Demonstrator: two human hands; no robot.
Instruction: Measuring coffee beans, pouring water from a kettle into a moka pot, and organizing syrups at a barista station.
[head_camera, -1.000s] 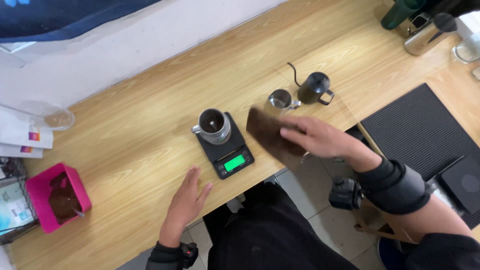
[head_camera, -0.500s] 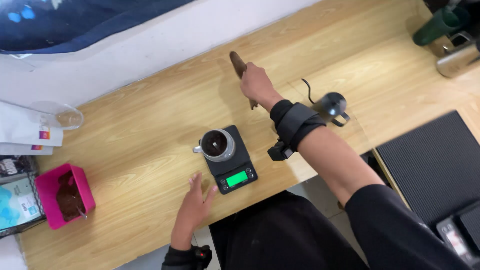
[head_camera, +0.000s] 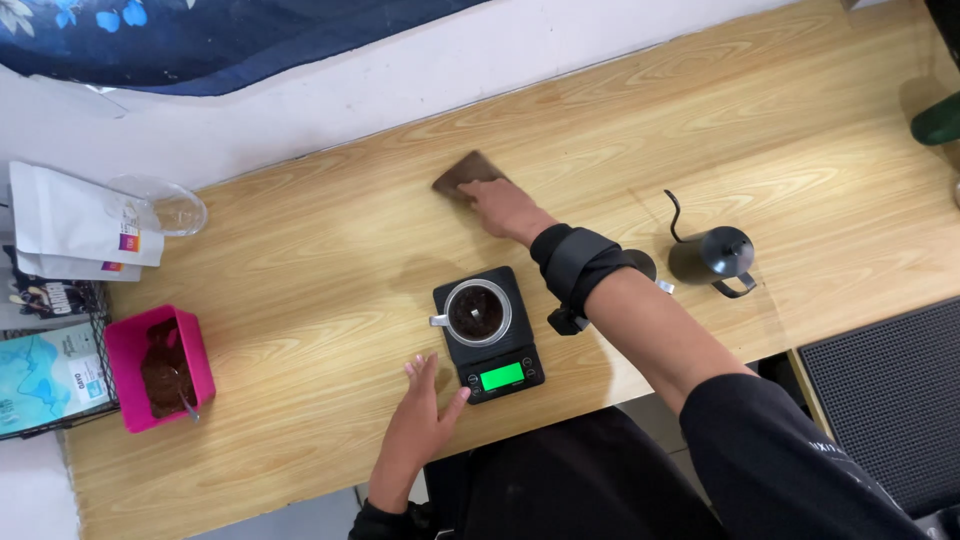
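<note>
The brown cloth (head_camera: 468, 176) has been carried from beside the scale (head_camera: 490, 333) to the far side of the table (head_camera: 300, 260) and is now pressed flat under the right hand (head_camera: 500, 207), so wiping appears under way. The left hand (head_camera: 420, 415) is rested open, empty, just left of the scale.

We are at a coffee-brewing station, judging by the wooden desk (head_camera: 300, 300) with its digital scale (head_camera: 492, 335), black gooseneck kettle (head_camera: 715, 255) and coffee bags (head_camera: 75, 225) at the frame's left.
</note>
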